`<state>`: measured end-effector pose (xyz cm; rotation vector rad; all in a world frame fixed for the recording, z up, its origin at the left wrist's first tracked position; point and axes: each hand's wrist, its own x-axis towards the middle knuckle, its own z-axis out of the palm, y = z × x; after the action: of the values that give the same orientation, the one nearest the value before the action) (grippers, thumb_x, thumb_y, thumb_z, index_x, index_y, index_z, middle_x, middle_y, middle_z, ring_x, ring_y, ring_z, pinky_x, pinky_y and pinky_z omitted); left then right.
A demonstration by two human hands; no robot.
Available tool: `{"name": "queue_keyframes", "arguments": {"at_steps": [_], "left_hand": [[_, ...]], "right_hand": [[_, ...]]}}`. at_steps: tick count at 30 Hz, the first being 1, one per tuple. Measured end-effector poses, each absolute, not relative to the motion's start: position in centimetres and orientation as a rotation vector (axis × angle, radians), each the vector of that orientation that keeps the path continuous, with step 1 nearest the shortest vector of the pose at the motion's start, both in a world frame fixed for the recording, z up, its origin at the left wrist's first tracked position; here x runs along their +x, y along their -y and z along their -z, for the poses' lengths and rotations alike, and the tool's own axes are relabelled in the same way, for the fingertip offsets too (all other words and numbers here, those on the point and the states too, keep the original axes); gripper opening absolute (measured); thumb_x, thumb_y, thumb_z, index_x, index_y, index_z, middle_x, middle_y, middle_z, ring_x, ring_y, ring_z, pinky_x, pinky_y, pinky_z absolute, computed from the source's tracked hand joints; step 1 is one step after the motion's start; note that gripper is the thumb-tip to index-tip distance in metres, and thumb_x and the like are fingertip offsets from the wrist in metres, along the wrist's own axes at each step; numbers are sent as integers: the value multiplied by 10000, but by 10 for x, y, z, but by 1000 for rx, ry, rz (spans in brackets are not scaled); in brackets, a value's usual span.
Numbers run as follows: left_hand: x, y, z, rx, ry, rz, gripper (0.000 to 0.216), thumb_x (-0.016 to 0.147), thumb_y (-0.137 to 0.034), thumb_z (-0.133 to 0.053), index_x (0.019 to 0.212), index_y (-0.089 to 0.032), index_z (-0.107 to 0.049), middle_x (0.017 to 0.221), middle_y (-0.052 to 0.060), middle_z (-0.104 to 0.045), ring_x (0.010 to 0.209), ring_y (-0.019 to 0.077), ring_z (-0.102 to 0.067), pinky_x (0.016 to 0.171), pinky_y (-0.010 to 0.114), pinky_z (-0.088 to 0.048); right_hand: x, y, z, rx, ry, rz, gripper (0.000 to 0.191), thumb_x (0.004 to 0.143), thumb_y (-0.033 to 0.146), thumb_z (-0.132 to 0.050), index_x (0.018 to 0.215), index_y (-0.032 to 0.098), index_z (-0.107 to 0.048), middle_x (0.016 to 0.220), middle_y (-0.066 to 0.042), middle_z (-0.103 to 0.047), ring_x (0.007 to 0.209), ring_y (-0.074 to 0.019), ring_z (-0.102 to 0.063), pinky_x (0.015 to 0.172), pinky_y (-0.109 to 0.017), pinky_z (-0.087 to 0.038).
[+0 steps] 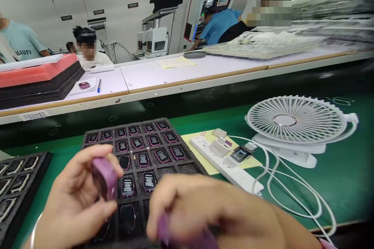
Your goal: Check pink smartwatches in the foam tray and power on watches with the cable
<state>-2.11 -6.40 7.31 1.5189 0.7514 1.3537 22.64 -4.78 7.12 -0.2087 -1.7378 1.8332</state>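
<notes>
Between the thumb and fingers of my left hand (78, 198) is a purple smartwatch case (107, 177), held up on edge over the foam tray. My right hand (201, 206), blurred by motion, is closed around another purple watch case (164, 228) low in front of me; much of that one is hidden by the fingers. Below both hands lies a dark grey foam tray (187, 168) with rows of purple-rimmed smartwatches (143, 159). Many of their screens show white text, while a watch (127, 217) near the front has a dark screen.
A second foam tray (43, 167) with light-rimmed watches is at left. Right of the main tray are a white power strip (230, 173) with chargers, looping white cables (295, 198) and a white fan (292, 120). Behind runs a raised shelf (140, 79); several people are beyond it.
</notes>
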Motion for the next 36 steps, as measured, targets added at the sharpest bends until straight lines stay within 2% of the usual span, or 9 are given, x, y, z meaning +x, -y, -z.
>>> {"name": "queue_keyframes", "arguments": {"at_steps": [2, 6, 12, 16, 22, 26, 29, 36], "left_hand": [[-19, 44, -68, 1477, -791, -1340, 530, 741, -146, -785, 1209, -347, -638, 911, 11, -657, 616, 72, -556, 501, 139, -465], [-17, 5, -47, 1338, -877, -1297, 566, 741, -164, -775, 1261, -262, -574, 978, 37, -639, 762, 108, -576, 542, 140, -477], [-13, -19, -28, 1266, -979, -1242, 590, 696, -158, -754, 1243, -199, -538, 967, 23, -605, 711, 87, -513, 524, 152, -444], [-11, -19, -26, 1309, -991, -1281, 574, 672, -134, -749, 1207, -201, -550, 984, 10, -598, 749, 84, -529, 593, 163, -464], [-10, -18, -25, 1291, -984, -1291, 598, 678, -146, -753, 1229, -203, -527, 997, 16, -617, 728, 87, -576, 618, 193, -504], [-10, -16, -27, 1260, -988, -1296, 611, 749, -196, -716, 1320, -210, -500, 1076, 43, -635, 722, 106, -660, 689, 249, -550], [-10, -16, -29, 1171, -951, -1304, 557, 798, -249, -679, 1330, -207, -518, 1059, 45, -654, 752, 144, -705, 754, 302, -572], [-13, -20, -32, 1042, -872, -1329, 420, 839, -362, -637, 1200, -150, -599, 930, 55, -706, 689, 196, -726, 684, 333, -593]], "right_hand": [[216, 35, -63, -210, 1436, -1862, 442, 859, 245, -718, 1273, 362, -620, 1229, -42, -660, 766, -110, -707, 742, -251, -551], [197, -8, -43, -423, 1117, -1892, 516, 771, 159, -760, 1251, 251, -596, 1147, -74, -705, 818, -150, -720, 769, -275, -534], [190, -40, -19, -582, 996, -1911, 456, 710, 120, -747, 1139, 200, -614, 1061, -89, -737, 686, -114, -668, 719, -272, -507], [188, -40, -13, -608, 1003, -1883, 403, 731, 167, -763, 1111, 210, -634, 1026, -71, -738, 665, -108, -644, 705, -279, -496], [187, -42, -12, -602, 977, -1865, 340, 773, 242, -765, 1090, 215, -646, 983, -60, -732, 670, -115, -626, 680, -279, -493], [188, -44, -14, -607, 969, -1871, 323, 840, 351, -705, 1122, 209, -634, 981, -70, -734, 659, -142, -657, 683, -307, -504], [188, -45, -14, -616, 954, -1880, 319, 883, 397, -644, 1142, 211, -628, 1000, -82, -736, 697, -171, -689, 691, -319, -510], [184, -46, -10, -574, 994, -1834, 267, 865, 392, -675, 1062, 216, -639, 930, -62, -743, 644, -152, -672, 683, -308, -513]]}}
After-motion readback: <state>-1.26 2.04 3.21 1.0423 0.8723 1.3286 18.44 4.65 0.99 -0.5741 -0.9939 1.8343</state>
